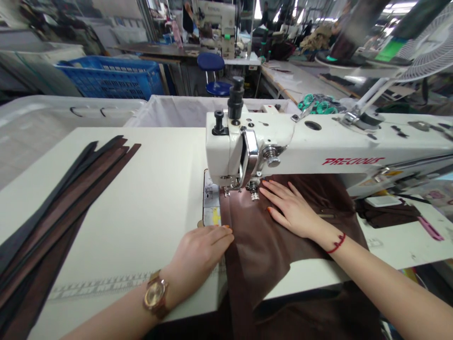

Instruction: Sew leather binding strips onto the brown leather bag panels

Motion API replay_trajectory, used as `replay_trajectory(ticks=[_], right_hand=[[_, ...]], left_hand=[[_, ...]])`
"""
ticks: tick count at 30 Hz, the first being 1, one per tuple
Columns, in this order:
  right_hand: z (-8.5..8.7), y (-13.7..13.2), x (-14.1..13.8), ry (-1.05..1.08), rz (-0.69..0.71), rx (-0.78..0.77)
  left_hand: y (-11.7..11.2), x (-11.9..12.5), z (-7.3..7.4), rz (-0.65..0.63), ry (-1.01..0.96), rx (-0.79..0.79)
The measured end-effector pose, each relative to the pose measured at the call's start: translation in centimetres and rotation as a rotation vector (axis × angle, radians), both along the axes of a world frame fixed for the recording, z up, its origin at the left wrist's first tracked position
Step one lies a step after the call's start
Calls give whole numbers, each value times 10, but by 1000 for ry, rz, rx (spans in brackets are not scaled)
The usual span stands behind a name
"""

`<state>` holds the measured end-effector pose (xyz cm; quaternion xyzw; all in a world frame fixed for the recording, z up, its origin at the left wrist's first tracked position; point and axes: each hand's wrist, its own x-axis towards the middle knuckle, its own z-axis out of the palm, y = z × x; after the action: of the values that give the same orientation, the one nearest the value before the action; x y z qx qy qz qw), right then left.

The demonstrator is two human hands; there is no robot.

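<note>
Brown leather-like material [262, 241] lies under the head of a white sewing machine [300, 146] and hangs over the table's front edge. A narrow brown strip [236, 278] runs along the material's left edge up to the presser foot [228, 192]. My left hand [205, 248], with a watch on the wrist, pinches the strip's edge just in front of the needle plate [211, 203]. My right hand [292, 208] lies flat on the material, right of the needle area, fingers spread. The needle tip is too small to make out.
Several dark brown and black strips [81, 189] lie at the left of the white table [152, 189]. At the right are a pink tool [431, 228] and dark pieces [392, 213]. Behind stand a blue crate [109, 78], a stool [211, 61] and a fan [432, 45].
</note>
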<state>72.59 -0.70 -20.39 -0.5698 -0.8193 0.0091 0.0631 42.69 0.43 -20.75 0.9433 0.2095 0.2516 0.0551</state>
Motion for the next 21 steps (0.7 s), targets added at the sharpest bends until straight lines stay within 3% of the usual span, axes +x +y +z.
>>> replay_trajectory(ticks=[21], right_hand=[[-3, 48, -8, -24, -104, 27]], left_hand=[[47, 9, -10, 79, 41, 31]])
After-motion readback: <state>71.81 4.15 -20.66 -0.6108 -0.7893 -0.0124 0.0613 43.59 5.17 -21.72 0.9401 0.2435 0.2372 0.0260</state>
